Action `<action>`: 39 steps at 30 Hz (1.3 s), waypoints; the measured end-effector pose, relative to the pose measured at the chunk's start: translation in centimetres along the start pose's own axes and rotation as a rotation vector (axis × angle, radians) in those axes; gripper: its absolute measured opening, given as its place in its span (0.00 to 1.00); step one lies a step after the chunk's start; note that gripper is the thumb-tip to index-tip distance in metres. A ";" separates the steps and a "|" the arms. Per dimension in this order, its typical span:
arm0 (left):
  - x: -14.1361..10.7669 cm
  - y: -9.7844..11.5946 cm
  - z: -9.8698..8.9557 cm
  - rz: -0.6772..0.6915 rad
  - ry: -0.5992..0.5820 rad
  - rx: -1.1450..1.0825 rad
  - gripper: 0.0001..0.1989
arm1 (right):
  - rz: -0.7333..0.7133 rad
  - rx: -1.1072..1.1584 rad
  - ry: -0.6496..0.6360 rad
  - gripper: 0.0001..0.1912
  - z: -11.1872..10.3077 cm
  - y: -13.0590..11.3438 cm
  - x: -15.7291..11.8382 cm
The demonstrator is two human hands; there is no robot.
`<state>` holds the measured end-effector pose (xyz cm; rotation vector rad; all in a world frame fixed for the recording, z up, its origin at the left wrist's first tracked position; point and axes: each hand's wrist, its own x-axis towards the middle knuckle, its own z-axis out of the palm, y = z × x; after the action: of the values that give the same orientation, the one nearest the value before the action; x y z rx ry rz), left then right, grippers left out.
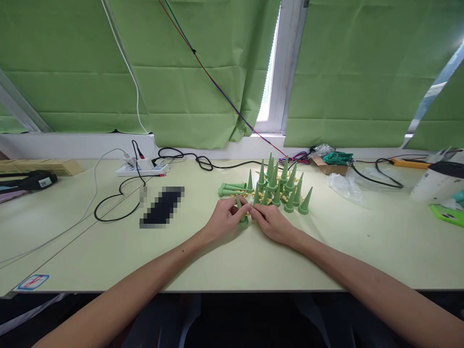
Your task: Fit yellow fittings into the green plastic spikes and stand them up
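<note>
The left hand (pixel 230 215) grasps a green cone (pixel 243 220), its fingers curled round the body, with the tip showing above them and the base below, close to the surface (pixel 253 266). The right hand (pixel 273 222) meets it from the right, fingers bunched and pinched; whether they hold a small piece I cannot tell, as the meeting point is too small and partly covered.

To work this well, the left fingers should probably grip low and firm so that the cone does not turn, leaving the right fingertips free to do the fine work. Light pressure seems wise, with both wrists low for steadiness. The elbows are best held wide of the standing cones (pixel 261 182), which crowd just beyond the right fingers and would likely topple if brushed.

Yellow pieces (pixel 285 198) lie among those cones. The lying cones (pixel 234 186) rest on the far side of the left hand, near its fingers.
</note>
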<state>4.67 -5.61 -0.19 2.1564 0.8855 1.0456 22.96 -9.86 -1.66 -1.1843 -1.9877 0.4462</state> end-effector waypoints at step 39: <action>0.1 -0.2 0.1 0.034 -0.014 0.049 0.19 | -0.044 0.019 -0.013 0.05 -0.3 -0.2 -0.2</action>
<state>4.72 -5.48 -0.32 2.2241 0.8790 1.0345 23.17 -10.16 -1.44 -1.1266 -2.0118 0.4509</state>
